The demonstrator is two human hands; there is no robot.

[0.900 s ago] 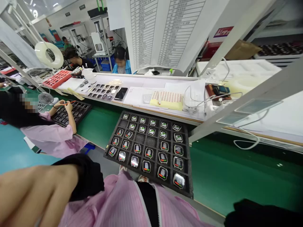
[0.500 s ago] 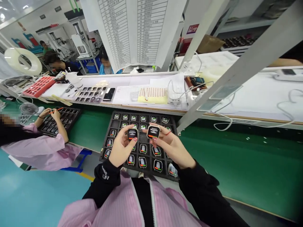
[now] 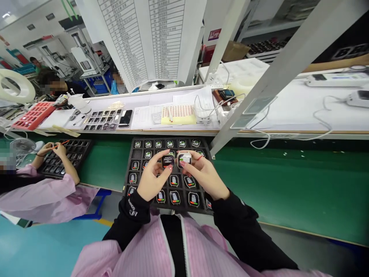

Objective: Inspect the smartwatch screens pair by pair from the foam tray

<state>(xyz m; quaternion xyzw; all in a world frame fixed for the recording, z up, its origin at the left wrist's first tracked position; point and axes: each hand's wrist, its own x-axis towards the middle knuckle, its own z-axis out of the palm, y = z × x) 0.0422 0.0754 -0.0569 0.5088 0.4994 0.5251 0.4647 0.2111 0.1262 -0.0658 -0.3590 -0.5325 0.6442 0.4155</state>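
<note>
My left hand (image 3: 154, 175) grips a square smartwatch body (image 3: 167, 161) by its edges, its dark lit screen facing me. Close beside it, my right hand (image 3: 203, 173) pinches another smartwatch body (image 3: 184, 158), whose screen shows white and green. No straps show on either. Both are held up over a black compartment tray (image 3: 137, 154) at the front of the bench. Several more watches sit in its compartments, such as a lit one (image 3: 174, 197) in the nearest row. My hands hide part of the tray's middle.
A slanted grey post (image 3: 259, 82) rises right of the tray. Behind runs a white shelf with a phone (image 3: 125, 118), a yellow sticker sheet (image 3: 178, 114) and white cables (image 3: 259, 146). At left, a co-worker's hands (image 3: 57, 149) work over another black tray (image 3: 83, 148).
The right-hand watch's screen has gone from dark text to a white and green display. Both hands have come slightly closer together. The view has shifted a little.
</note>
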